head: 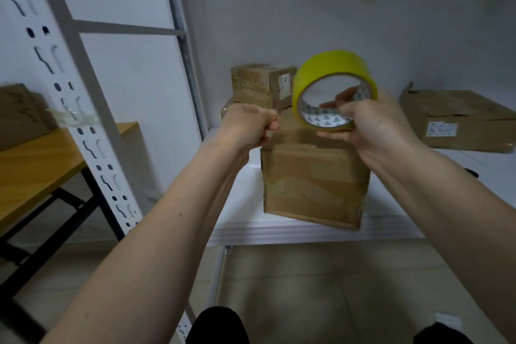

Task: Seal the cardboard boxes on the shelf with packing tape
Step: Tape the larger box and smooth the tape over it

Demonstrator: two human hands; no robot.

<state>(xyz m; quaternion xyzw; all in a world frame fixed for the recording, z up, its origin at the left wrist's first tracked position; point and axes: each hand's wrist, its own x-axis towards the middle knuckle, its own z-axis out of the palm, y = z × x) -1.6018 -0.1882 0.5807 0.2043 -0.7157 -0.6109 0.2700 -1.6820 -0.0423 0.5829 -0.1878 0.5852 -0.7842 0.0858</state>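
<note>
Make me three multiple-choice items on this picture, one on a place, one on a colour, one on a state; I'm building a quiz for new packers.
1. Where does the nearest box sit?
A. at the shelf's front edge
B. on the floor
C. on the wooden table

2. What colour is the tape roll?
A. brown
B. yellow
C. blue

3. What is the right hand doing?
A. hanging idle
B. pressing flat on the box
C. holding the roll

Answers:
1. A, the box stands on the white shelf with its lower corner at the front lip.
2. B, the roll's outer band is bright yellow.
3. C, its fingers reach through the core while the left hand is curled at the box's top left corner.
</note>
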